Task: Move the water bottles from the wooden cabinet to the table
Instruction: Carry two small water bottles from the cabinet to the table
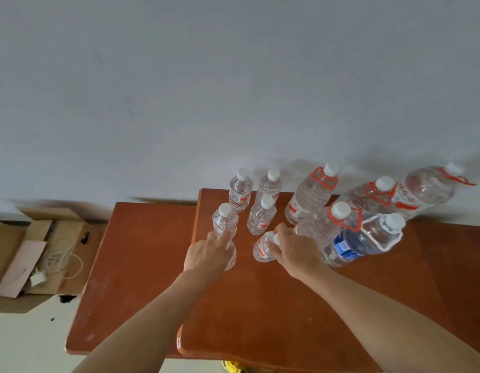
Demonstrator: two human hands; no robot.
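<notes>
Several clear water bottles with white caps stand on a reddish-brown wooden top [260, 305] against a grey wall. My left hand [209, 253] is closed over a small bottle [231, 256] that it mostly hides. My right hand [294, 250] grips the top of another small bottle [261, 250], which tilts left. Behind them stand more small bottles [225, 219] [261, 219] [240, 193], one of them [268, 184] farthest back. To the right are large jugs with red handles [311, 195] [368, 197] [427, 187] and, nearest, a blue-labelled jug [362, 240].
A second, lower wooden surface [142, 251] adjoins on the left. An open cardboard box [31, 251] with white cables sits on the pale floor at far left. Something yellow [233, 368] shows under the front edge. The wall stands right behind the bottles.
</notes>
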